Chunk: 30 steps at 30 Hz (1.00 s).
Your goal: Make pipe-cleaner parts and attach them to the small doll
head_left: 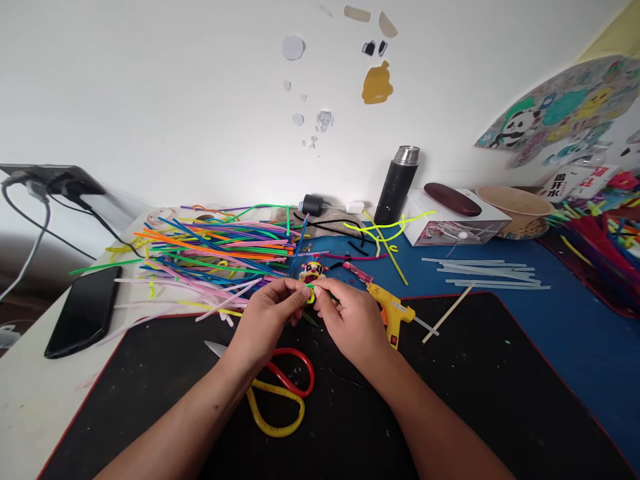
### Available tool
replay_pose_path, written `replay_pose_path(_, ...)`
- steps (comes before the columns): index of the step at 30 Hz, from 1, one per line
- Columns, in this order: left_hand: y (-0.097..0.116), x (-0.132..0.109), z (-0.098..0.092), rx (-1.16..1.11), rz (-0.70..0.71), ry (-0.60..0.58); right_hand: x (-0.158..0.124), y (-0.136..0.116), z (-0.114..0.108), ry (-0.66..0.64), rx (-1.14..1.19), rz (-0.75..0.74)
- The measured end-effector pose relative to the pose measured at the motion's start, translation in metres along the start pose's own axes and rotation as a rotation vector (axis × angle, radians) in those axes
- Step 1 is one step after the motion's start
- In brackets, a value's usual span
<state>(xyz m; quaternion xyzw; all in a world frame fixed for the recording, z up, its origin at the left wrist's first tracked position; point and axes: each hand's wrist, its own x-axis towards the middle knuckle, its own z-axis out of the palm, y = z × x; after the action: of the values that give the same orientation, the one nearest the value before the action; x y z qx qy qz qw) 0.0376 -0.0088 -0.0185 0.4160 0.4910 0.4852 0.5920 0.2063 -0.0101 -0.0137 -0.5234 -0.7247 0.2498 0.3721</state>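
Note:
Between my fingertips is a small bent piece of green and yellow pipe cleaner (311, 295). My left hand (274, 308) pinches it from the left, and my right hand (349, 315) pinches it from the right; the fingers hide part of it. Just behind them stands a small colourful figurine (313, 268). Scissors (280, 393) with one red and one yellow handle lie on the black mat (450, 393) under my left wrist. A yellow hot glue gun (395, 313) rests to the right of my right hand.
Many coloured pipe cleaners (220, 247) are heaped at the back left, beside a black phone (84, 310). A dark thermos (397, 187), a tissue box (450, 223) and a bowl (515, 207) stand along the wall. Glue sticks (487, 272) and a wooden stick (449, 313) lie at right.

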Motion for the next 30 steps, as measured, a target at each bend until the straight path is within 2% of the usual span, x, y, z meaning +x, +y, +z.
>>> replay_pose_path(10, 0.0019, -0.0004, 0.0038, -0.068, 0.005, 0.043, 0.0004, -0.0031, 0.0001, -0.014, 0.018, -0.044)
replay_pose_path(22, 0.0041, 0.0002, 0.0044, -0.145, 0.018, 0.106, -0.0007, -0.003, -0.0008, -0.097, -0.057, -0.027)
replay_pose_path(30, 0.0036, 0.0002, 0.0062, -0.208, -0.017, 0.135, -0.0015, -0.0046, -0.0002, -0.105, -0.055, -0.02)
